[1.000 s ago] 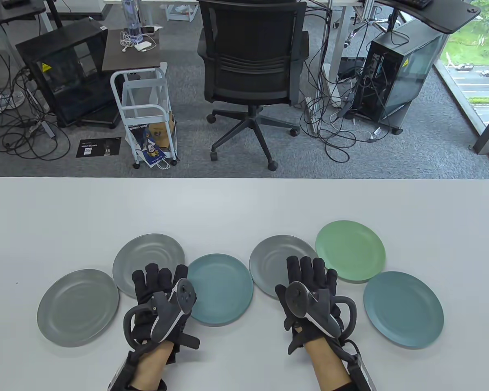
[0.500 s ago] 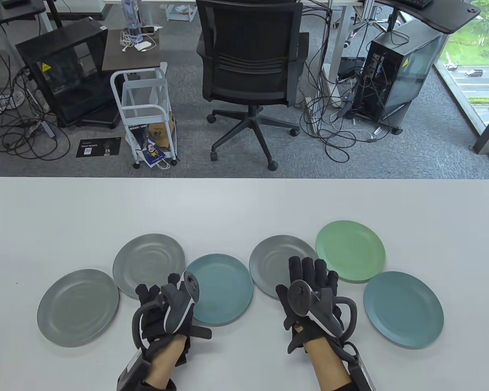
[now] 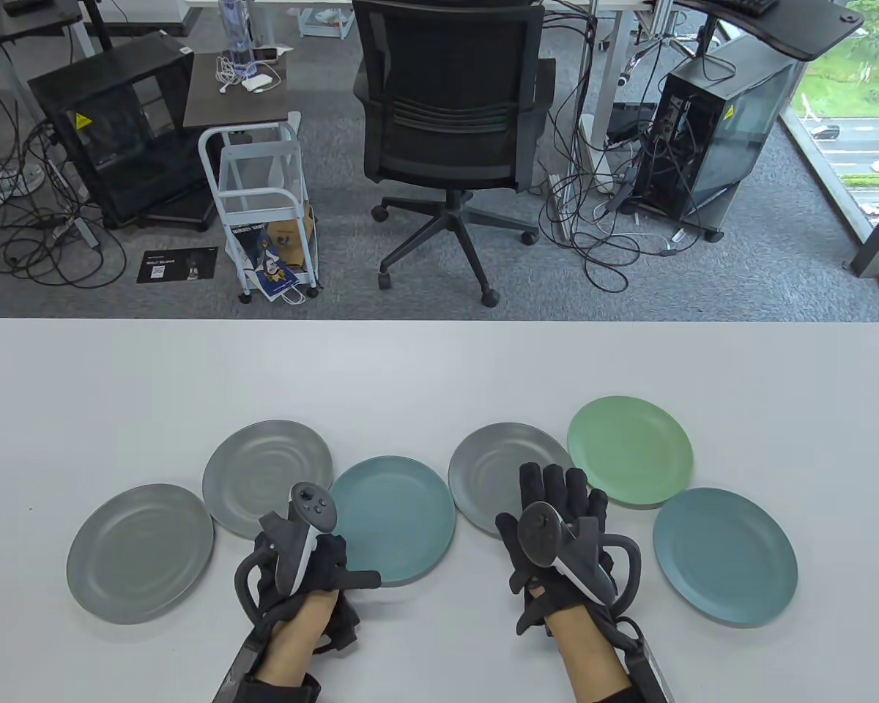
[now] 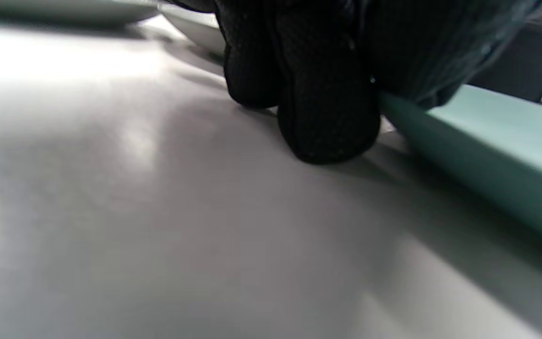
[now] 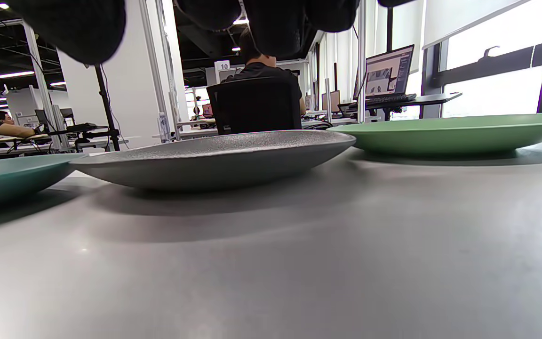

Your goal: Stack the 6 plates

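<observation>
Now, table view: six plates lie unstacked, low in frame; the left hand (image 3: 300, 564) curls at the teal plate (image 3: 395, 518), the right hand (image 3: 560, 534) is flat, open. Left wrist view: fingers (image 4: 327, 94) touch its rim on the bench (image 4: 158, 235). Right wrist view: a sign (image 5: 222, 65) reads "10".

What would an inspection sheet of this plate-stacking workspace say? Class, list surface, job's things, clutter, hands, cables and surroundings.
Surface: white table, plates lying singly.
Job's things: three grey plates, two teal plates, one green plate; none stacked.
Clutter: nothing seen.
Hands: left hand at the left teal plate's rim, fingers down beside it; right hand spread above the grey plate.
Cables: tangles on the floor.
Surroundings: office chair, cart.
</observation>
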Demonstrator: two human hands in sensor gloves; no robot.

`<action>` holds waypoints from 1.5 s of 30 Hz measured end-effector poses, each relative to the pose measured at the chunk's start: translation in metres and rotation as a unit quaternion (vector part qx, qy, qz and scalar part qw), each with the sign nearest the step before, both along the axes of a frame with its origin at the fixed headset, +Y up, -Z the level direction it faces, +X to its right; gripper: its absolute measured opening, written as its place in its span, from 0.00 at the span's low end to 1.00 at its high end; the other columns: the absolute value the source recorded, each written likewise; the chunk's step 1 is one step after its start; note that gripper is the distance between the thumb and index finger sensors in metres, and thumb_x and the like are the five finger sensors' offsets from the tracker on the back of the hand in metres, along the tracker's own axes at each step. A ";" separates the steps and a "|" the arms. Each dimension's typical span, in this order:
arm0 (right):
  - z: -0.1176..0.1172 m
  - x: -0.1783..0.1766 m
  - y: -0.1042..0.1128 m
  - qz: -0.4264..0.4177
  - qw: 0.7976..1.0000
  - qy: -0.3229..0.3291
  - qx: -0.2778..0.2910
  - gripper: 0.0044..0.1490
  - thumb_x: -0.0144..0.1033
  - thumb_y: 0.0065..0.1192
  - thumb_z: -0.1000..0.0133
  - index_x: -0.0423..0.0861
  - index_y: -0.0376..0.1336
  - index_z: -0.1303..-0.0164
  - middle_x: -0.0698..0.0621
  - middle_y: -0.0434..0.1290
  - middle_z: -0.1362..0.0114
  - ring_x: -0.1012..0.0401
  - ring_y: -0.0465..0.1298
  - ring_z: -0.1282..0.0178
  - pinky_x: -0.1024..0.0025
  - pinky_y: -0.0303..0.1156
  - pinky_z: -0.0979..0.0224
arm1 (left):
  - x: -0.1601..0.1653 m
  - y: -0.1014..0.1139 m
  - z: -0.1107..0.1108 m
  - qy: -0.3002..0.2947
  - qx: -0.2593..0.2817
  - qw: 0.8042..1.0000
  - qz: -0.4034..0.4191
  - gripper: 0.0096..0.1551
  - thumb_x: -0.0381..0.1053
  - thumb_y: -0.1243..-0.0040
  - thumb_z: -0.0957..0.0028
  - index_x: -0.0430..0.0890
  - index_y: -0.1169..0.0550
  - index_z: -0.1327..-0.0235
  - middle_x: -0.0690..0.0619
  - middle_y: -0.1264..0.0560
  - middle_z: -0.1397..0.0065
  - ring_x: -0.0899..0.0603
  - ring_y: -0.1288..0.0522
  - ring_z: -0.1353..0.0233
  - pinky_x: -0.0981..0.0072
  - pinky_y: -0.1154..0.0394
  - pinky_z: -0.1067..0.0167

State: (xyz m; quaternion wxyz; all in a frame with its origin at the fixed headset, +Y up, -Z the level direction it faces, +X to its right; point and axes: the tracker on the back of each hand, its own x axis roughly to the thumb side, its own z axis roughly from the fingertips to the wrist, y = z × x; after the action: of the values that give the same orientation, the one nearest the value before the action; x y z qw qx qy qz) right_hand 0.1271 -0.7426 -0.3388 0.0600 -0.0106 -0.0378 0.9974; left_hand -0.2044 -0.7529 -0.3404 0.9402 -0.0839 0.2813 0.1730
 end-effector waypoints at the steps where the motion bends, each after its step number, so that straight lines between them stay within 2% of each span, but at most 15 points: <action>1: 0.000 0.000 0.000 -0.001 1.000 0.000 -0.001 0.48 0.69 0.44 0.41 0.57 0.37 0.17 0.49 0.47 0.10 0.46 0.44 0.12 0.40 0.40 0.16 | -0.004 -0.001 0.001 0.008 0.008 1.000 0.023 0.42 0.58 0.30 0.64 0.57 0.33 0.33 0.64 0.13 0.55 0.54 0.21 0.37 0.55 0.42 0.20; 6: 0.000 0.001 0.000 -0.004 1.000 -0.001 -0.004 0.48 0.69 0.44 0.41 0.58 0.38 0.17 0.50 0.46 0.10 0.46 0.43 0.12 0.40 0.40 0.16 | -0.018 -0.001 0.003 0.033 0.034 0.991 0.126 0.41 0.58 0.29 0.65 0.55 0.30 0.34 0.62 0.13 0.56 0.52 0.21 0.37 0.53 0.42 0.21; 11: 0.000 0.001 -0.001 -0.008 1.000 -0.001 -0.005 0.48 0.69 0.44 0.41 0.57 0.38 0.17 0.50 0.46 0.10 0.46 0.43 0.12 0.40 0.40 0.16 | -0.019 0.001 0.004 0.034 0.040 0.989 0.137 0.37 0.58 0.29 0.65 0.53 0.25 0.39 0.62 0.13 0.57 0.51 0.21 0.37 0.51 0.42 0.21; 16: -0.001 0.002 -0.001 -0.014 1.000 0.000 -0.005 0.48 0.69 0.44 0.41 0.57 0.37 0.17 0.49 0.46 0.10 0.46 0.43 0.12 0.40 0.40 0.16 | -0.024 -0.002 0.004 0.039 0.037 0.987 0.152 0.35 0.57 0.30 0.65 0.51 0.24 0.41 0.62 0.13 0.57 0.51 0.22 0.37 0.51 0.42 0.21; 22: -0.001 0.002 -0.002 -0.018 1.000 0.000 -0.002 0.48 0.69 0.44 0.41 0.58 0.37 0.17 0.49 0.45 0.10 0.46 0.43 0.12 0.40 0.40 0.16 | -0.028 -0.001 0.005 0.040 0.058 0.984 0.163 0.31 0.55 0.30 0.64 0.50 0.22 0.45 0.60 0.13 0.58 0.51 0.21 0.37 0.52 0.41 0.21; 29: -0.001 0.004 -0.002 -0.021 1.000 -0.001 0.007 0.48 0.69 0.44 0.41 0.58 0.37 0.17 0.50 0.44 0.10 0.46 0.43 0.12 0.40 0.40 0.16 | -0.026 -0.001 0.005 0.004 0.067 0.976 0.208 0.30 0.54 0.30 0.64 0.50 0.22 0.46 0.60 0.13 0.58 0.50 0.22 0.37 0.51 0.41 0.21; 37: -0.001 0.007 -0.002 -0.025 1.000 -0.004 0.012 0.48 0.69 0.44 0.41 0.58 0.36 0.17 0.50 0.43 0.10 0.46 0.43 0.12 0.40 0.40 0.16 | -0.009 -0.001 0.005 -0.063 0.045 0.972 0.223 0.29 0.54 0.31 0.63 0.50 0.22 0.46 0.60 0.13 0.57 0.50 0.22 0.36 0.50 0.41 0.21; 45: -0.001 0.008 -0.002 -0.029 1.000 -0.005 0.011 0.48 0.69 0.44 0.41 0.58 0.36 0.17 0.50 0.43 0.10 0.46 0.43 0.12 0.40 0.39 0.16 | 0.013 -0.005 0.004 -0.133 0.030 0.971 0.195 0.29 0.53 0.31 0.63 0.51 0.22 0.46 0.60 0.13 0.57 0.50 0.23 0.36 0.50 0.41 0.21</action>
State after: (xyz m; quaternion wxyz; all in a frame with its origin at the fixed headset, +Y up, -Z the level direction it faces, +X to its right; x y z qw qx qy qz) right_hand 0.1355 -0.7445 -0.3400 0.0884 -0.0163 -0.0490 0.9948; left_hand -0.1914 -0.7578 -0.3367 0.9192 -0.1315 0.1264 0.3489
